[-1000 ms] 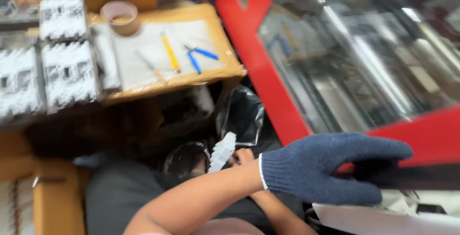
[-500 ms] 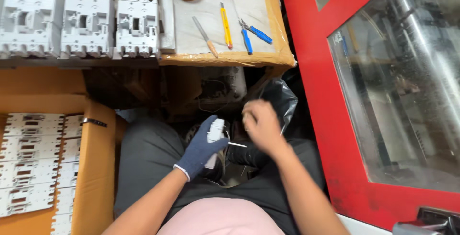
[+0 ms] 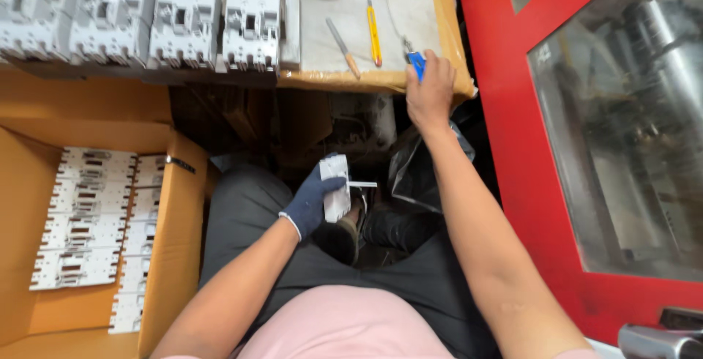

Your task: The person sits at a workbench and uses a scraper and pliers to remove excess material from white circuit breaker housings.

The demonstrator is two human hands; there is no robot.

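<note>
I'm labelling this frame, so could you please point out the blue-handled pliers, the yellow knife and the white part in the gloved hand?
Blue-handled pliers [image 3: 417, 62], head view, on the blue handle.
Yellow knife [image 3: 374, 33], head view, mid-body.
White part [image 3: 337, 198], head view, its flat face.

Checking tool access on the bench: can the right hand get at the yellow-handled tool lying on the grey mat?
Probably yes. The right hand is already at the mat's edge on the blue-handled tool, and the yellow-handled tool lies just beside it with nothing between them.
</note>
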